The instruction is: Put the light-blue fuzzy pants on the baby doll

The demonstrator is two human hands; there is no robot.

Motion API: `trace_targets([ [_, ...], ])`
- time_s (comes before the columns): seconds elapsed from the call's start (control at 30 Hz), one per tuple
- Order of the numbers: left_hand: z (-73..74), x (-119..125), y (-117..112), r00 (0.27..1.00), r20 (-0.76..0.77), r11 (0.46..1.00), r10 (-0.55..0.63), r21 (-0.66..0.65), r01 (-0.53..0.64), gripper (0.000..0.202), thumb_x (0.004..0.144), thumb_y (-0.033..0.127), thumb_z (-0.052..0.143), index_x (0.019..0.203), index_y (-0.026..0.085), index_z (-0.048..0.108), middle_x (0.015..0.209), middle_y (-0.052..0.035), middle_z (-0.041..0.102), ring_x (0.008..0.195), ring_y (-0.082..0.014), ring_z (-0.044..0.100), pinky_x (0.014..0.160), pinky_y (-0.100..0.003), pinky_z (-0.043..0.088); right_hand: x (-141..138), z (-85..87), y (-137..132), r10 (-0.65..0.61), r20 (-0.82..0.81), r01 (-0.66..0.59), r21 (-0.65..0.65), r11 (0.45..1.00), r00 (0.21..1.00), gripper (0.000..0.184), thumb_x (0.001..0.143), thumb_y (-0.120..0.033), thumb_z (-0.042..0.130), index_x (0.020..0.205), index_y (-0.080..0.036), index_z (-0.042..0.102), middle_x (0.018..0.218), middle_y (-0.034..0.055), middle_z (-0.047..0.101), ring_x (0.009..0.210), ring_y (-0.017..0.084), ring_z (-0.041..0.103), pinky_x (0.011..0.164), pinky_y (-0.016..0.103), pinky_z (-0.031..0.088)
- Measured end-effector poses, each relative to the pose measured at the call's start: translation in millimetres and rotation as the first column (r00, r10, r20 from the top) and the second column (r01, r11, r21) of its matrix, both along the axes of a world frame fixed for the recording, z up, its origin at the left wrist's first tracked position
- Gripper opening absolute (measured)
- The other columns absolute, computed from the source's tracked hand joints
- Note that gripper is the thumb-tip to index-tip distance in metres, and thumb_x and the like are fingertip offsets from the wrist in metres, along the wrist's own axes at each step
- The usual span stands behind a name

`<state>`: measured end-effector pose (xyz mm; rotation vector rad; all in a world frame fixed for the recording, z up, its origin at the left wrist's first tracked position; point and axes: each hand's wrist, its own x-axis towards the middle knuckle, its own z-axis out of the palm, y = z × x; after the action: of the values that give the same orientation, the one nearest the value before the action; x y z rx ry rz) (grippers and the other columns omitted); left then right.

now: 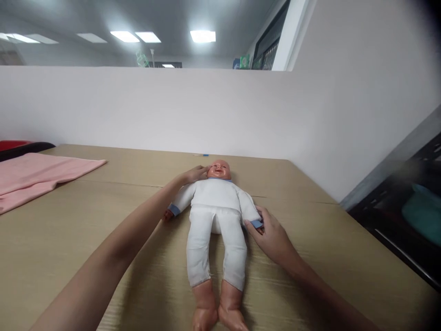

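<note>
A baby doll (216, 195) in a white top and white trousers lies on its back on the wooden table, head away from me and bare feet toward me. Blue trim shows at its collar and cuffs. My left hand (195, 174) rests against the side of the doll's head, fingers stretched out and partly hidden beside it. My right hand (272, 232) has thumb and fingers around the blue cuff (257, 224) of the doll's sleeve on the right side. The doll's other arm lies out to the left, partly behind my left forearm.
A pink cloth (41, 177) lies on the table (86, 239) at the left. A small blue-and-white stick-like item (203, 155) lies by the far edge, near the white partition (155, 110). Dark furniture with a teal item (423, 214) stands at the right.
</note>
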<state>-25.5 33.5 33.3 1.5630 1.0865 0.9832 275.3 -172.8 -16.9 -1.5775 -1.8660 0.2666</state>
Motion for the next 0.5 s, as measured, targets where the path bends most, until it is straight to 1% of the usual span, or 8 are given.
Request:
trace_targets([
  [0.1, 14.1, 8, -33, 0.977, -0.066, 0.970, 0.202, 0.149, -0.191, 0.042, 0.097, 0.046, 0.067, 0.122, 0.012, 0.070, 0.147, -0.0201, 0.068, 0.151, -0.0384, 0.048, 0.129, -0.050, 0.034, 3, 1.4, 1, 0.014, 0.040, -0.017, 0.067, 0.998, 0.999, 0.054, 0.097, -0.056, 0.056, 0.129, -0.014, 0.066, 0.121, 0.0213, 0.077, 0.113, 0.041, 0.073, 0.102, 0.056, 0.056],
  [0.17, 22.2, 23, -69, 0.969, -0.056, 0.946, 0.240, 0.238, -0.220, 0.034, 0.104, 0.040, 0.058, 0.123, 0.013, 0.067, 0.145, -0.0197, 0.067, 0.144, -0.0328, 0.055, 0.128, -0.048, 0.037, 6, 1.6, 4, 0.010, 0.022, -0.011, 0.088, 0.996, 1.000, 0.051, 0.097, -0.057, 0.056, 0.125, -0.015, 0.068, 0.121, 0.0216, 0.077, 0.116, 0.042, 0.072, 0.107, 0.060, 0.053],
  [0.23, 32.8, 43, -118, 0.982, -0.042, 0.941, 0.186, 0.294, -0.166, 0.029, 0.106, 0.039, 0.055, 0.119, 0.016, 0.067, 0.136, -0.0155, 0.072, 0.129, -0.0277, 0.065, 0.120, -0.043, 0.046, 8, 3.1, 9, 0.000, -0.016, 0.002, 0.110, 0.994, 1.000, 0.052, 0.097, -0.057, 0.056, 0.125, -0.015, 0.067, 0.127, 0.0234, 0.076, 0.121, 0.042, 0.071, 0.111, 0.063, 0.051],
  [0.3, 47.0, 62, -178, 0.999, -0.040, 0.936, 0.033, 0.353, -0.017, 0.021, 0.105, 0.038, 0.060, 0.110, 0.019, 0.069, 0.123, -0.0089, 0.076, 0.120, -0.0232, 0.069, 0.112, -0.037, 0.052, 8, 9.0, 10, -0.008, -0.070, 0.018, 0.138, 0.990, 0.998, 0.054, 0.096, -0.058, 0.056, 0.128, -0.016, 0.065, 0.132, 0.0250, 0.074, 0.124, 0.042, 0.070, 0.112, 0.063, 0.052],
  [0.37, 60.8, 75, -242, 0.919, -0.107, 0.809, -0.381, 0.444, 0.386, 0.021, 0.105, 0.035, 0.061, 0.116, 0.020, 0.069, 0.123, -0.0090, 0.076, 0.116, -0.0227, 0.071, 0.109, -0.036, 0.055, 4, 20.5, 1, -0.002, -0.130, 0.025, 0.172, 0.985, 0.991, 0.054, 0.097, -0.059, 0.056, 0.131, -0.017, 0.063, 0.136, 0.0244, 0.072, 0.124, 0.039, 0.071, 0.109, 0.060, 0.056],
  [0.43, 66.5, 82, -305, 0.654, -0.287, 0.528, -0.700, 0.407, 0.745, 0.019, 0.103, 0.034, 0.065, 0.115, 0.022, 0.073, 0.127, -0.0078, 0.076, 0.125, -0.0237, 0.070, 0.117, -0.035, 0.052, -4, 34.9, -27, 0.024, -0.187, 0.019, 0.223, 0.975, 0.982, 0.049, 0.103, -0.057, 0.054, 0.133, -0.020, 0.062, 0.138, 0.0204, 0.072, 0.123, 0.033, 0.072, 0.107, 0.054, 0.060],
  [0.47, 64.5, 84, -333, 0.538, -0.338, 0.423, -0.772, 0.358, 0.832, 0.019, 0.098, 0.037, 0.074, 0.112, 0.024, 0.075, 0.132, -0.0072, 0.075, 0.131, -0.0254, 0.069, 0.120, -0.034, 0.050, -7, 41.3, -48, 0.045, -0.206, 0.011, 0.261, 0.965, 0.978, 0.044, 0.106, -0.054, 0.053, 0.136, -0.022, 0.062, 0.140, 0.0169, 0.071, 0.127, 0.030, 0.071, 0.110, 0.050, 0.059],
  [0.5, 59.3, 85, -359, 0.484, -0.339, 0.404, -0.807, 0.280, 0.871, 0.018, 0.095, 0.039, 0.077, 0.110, 0.029, 0.077, 0.132, -0.0045, 0.076, 0.132, -0.0253, 0.069, 0.118, -0.033, 0.053, -9, 45.7, -74, 0.068, -0.225, 0.005, 0.309, 0.951, 0.972, 0.036, 0.108, -0.048, 0.054, 0.134, -0.025, 0.063, 0.138, 0.0135, 0.073, 0.128, 0.027, 0.071, 0.111, 0.048, 0.059],
])
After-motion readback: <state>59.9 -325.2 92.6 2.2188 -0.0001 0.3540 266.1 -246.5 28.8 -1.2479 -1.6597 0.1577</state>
